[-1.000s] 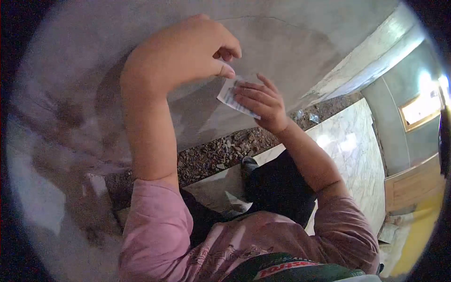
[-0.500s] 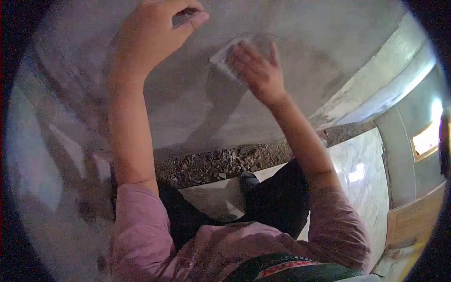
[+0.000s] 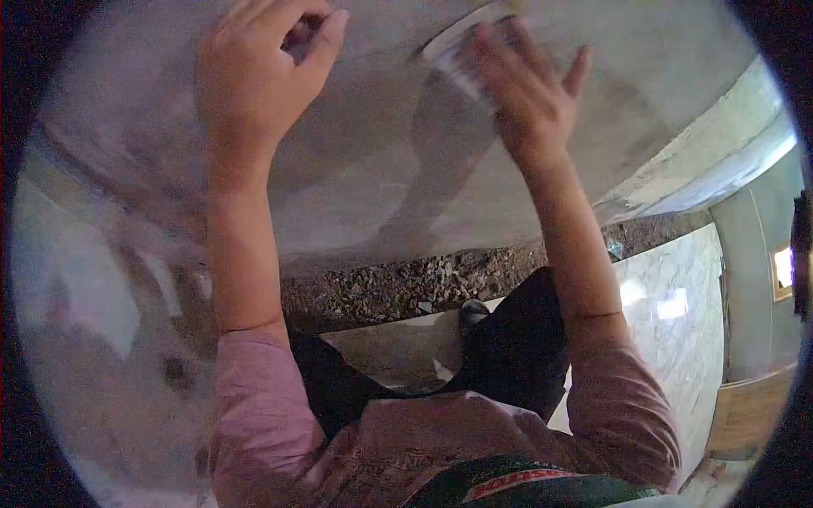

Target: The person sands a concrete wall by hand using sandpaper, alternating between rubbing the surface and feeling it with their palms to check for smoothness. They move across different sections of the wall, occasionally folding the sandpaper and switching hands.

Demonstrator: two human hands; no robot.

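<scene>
My right hand is flat with fingers spread, blurred by motion, over a pale thin sheet. The sheet lies between the palm side and the grey plastered wall, and its left edge sticks out past my fingers. My left hand is near the same wall, at the upper left. Its fingers curl toward the thumb around a dark gap. What the left hand holds, if anything, I cannot make out, as its fingertips are partly hidden at the frame's top.
A strip of gravel and rubble runs along the wall's foot. Shiny marble-look flooring lies to the right, near a wooden panel. A pale ledge juts along the right side. My dark-trousered legs are bent below.
My right hand has moved up and to the right across the wall, and the sheet has moved with it. The left hand keeps its curled pose, and the view has shifted slightly.
</scene>
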